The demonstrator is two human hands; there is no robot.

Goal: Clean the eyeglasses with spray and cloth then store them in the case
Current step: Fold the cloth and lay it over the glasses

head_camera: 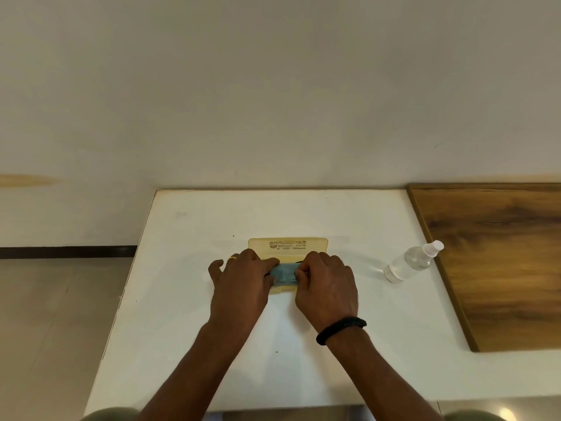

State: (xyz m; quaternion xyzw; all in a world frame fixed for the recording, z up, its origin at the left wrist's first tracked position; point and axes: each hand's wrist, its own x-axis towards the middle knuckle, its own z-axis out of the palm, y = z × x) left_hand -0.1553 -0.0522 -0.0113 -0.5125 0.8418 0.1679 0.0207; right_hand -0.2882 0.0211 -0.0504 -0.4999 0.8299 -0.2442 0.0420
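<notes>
Case (288, 245) open on table (188, 299), near centre, lid toward wall (273, 86). I see cloth (283, 273) over case's near half, between both hands. Left hand (239, 284) at case's left end, right hand (326, 285) at right end, both touching cloth. Spray bottle (411, 262) lies tilted well right of case, beside wooden panel (501, 262).

Soft, even indoor light, moderately bright. The white table (188, 299) shows pale glare and only faint, diffuse shadows beneath both forearms. The clear spray bottle (409, 262) casts a weak shadow leftward. Details look slightly soft, and wide-angle distortion bends lines near the edges.
</notes>
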